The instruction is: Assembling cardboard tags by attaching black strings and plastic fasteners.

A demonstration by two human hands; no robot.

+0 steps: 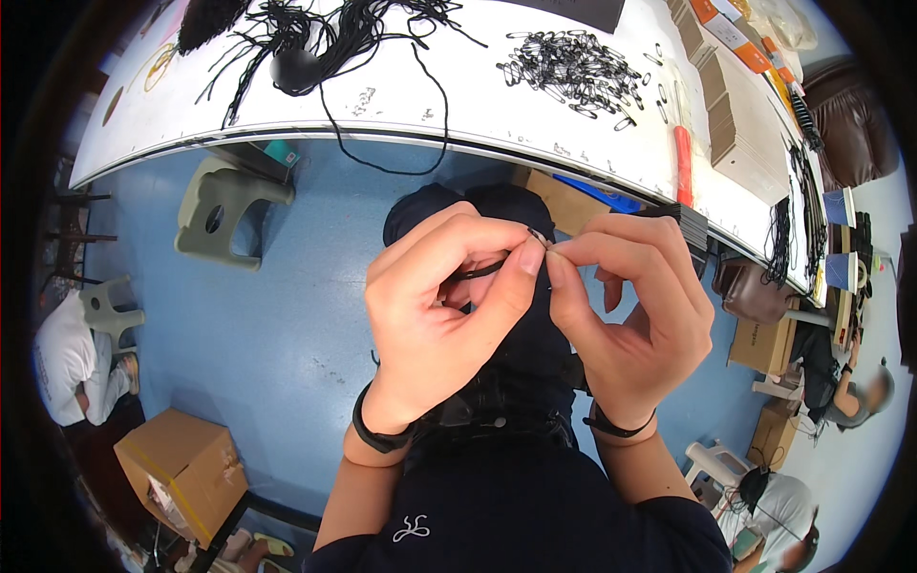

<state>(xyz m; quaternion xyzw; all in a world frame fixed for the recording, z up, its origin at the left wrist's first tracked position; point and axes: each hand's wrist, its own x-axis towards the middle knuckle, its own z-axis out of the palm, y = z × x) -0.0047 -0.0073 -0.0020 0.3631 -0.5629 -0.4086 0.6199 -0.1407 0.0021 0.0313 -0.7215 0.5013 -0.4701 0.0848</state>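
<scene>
In front of my lap, both my hands are raised and their fingertips meet. My left hand (441,298) is closed, pinching a black cord (479,272) between thumb and forefinger; part of the cord runs through the palm. A small dark and silvery tip (537,236) shows where the fingertips come together, too small to name. My right hand (638,301) pinches thumb and forefinger right beside that tip; what lies between them is hidden. Beyond the hands, a tangle of black cords (353,43) and a pile of black safety-pin-like wire loops (578,74) lie on the white table (468,105).
One cord loop (446,124) hangs over the table edge. A red-handled tool (683,162) and cardboard boxes (740,134) sit at the right. A grey-green stool (224,212) and a carton (181,468) stand on the blue floor. Other people (72,358) sit around the room.
</scene>
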